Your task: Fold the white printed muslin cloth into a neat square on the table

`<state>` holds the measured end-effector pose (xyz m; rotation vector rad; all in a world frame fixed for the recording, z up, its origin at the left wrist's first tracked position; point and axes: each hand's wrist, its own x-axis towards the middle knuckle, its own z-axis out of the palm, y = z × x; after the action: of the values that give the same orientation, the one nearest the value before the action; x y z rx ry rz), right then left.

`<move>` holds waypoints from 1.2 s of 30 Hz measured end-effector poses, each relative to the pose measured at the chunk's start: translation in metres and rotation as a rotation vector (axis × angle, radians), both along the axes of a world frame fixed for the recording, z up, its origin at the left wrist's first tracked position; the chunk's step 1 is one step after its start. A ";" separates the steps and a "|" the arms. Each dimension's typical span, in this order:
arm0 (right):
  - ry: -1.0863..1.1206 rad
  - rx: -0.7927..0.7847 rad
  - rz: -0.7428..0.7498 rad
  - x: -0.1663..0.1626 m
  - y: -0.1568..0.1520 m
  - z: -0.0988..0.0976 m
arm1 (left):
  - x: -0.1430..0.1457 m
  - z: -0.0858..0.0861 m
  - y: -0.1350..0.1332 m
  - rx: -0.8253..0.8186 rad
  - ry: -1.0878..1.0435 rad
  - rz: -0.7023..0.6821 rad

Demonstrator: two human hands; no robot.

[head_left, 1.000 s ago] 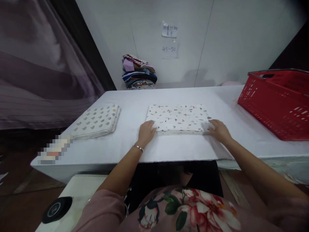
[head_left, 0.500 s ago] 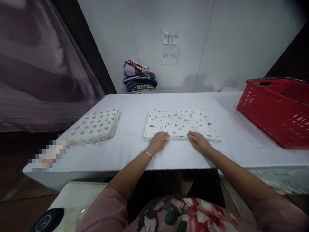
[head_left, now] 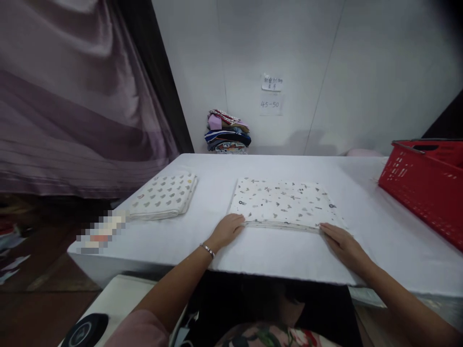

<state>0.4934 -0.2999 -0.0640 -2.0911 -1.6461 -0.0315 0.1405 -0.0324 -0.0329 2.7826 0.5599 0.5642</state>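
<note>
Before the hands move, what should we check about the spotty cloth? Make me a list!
1. Left hand at the near left corner of the cloth: ok.
2. Right hand at its near right corner: ok.
3. Cloth folded flat on the table: ok.
4. Second cloth apart, to the left: ok.
5. Basket apart, to the right: ok.
6. Either hand tucked under the cloth's edge: cannot tell.

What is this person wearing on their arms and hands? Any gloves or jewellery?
No gloves: the left hand and the right hand are both bare. A thin silver bracelet circles the left wrist. A pink sleeve covers the left upper arm only, leaving the forearm uncovered. The right arm is uncovered as far as the picture shows. No rings can be made out.
</note>
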 end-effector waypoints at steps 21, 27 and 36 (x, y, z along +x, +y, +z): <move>0.188 0.263 0.267 -0.101 0.114 0.015 | -0.005 -0.012 -0.009 -0.569 -0.540 0.779; 0.255 0.173 0.390 -0.176 0.187 0.026 | -0.005 -0.013 -0.019 -0.424 -0.401 0.740; 0.208 0.034 0.364 -0.217 0.226 0.025 | -0.004 -0.010 -0.017 -0.443 -0.422 0.734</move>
<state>0.2768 -0.0738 -0.0389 -1.6776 -1.8511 0.2649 0.1363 -0.0498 -0.0427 1.9108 1.4009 0.9860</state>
